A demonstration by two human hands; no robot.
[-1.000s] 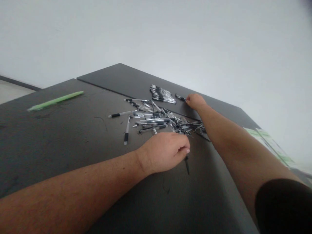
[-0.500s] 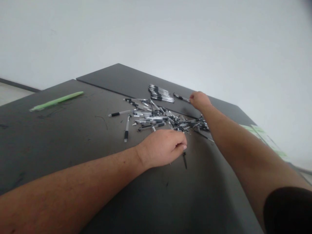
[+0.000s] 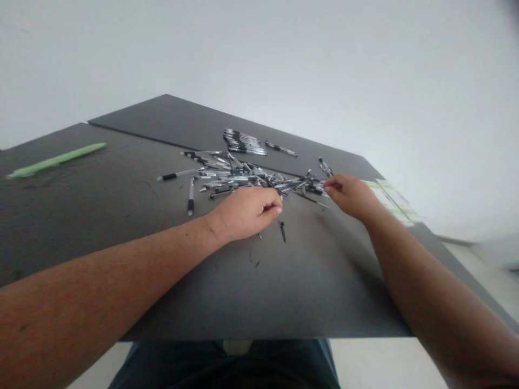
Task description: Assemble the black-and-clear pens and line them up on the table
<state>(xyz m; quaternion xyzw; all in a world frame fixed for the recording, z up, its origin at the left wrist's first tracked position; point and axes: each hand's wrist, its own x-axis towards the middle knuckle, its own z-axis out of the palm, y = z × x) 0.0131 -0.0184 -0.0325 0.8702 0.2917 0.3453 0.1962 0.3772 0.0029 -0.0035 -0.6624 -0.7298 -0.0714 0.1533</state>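
My left hand (image 3: 251, 212) is closed in a curl at the near edge of a loose pile of pens (image 3: 239, 177); what its fingers hold, if anything, is hidden. Beside its fingertips lies a small dark pointed piece (image 3: 283, 232). At the pile's right end is my right hand (image 3: 346, 194), fingers a little apart and no pen visible in them. A clear pen with a black grip (image 3: 325, 166) lies just behind that hand. Farther back, a single pen (image 3: 281, 148) lies right of a neat row of pens (image 3: 245, 142).
A long light-green strip (image 3: 59, 160) lies on the left of the dark table (image 3: 133, 270). Green-and-white sheets or packs (image 3: 391, 200) are at the right edge. A seam crosses the tabletop behind the pile, and a white wall (image 3: 284, 65) stands beyond.
My right hand has let go of the pen near the row and come back toward the pile's right end. My left hand stays closed in place. The view has shifted, showing the table's front edge.
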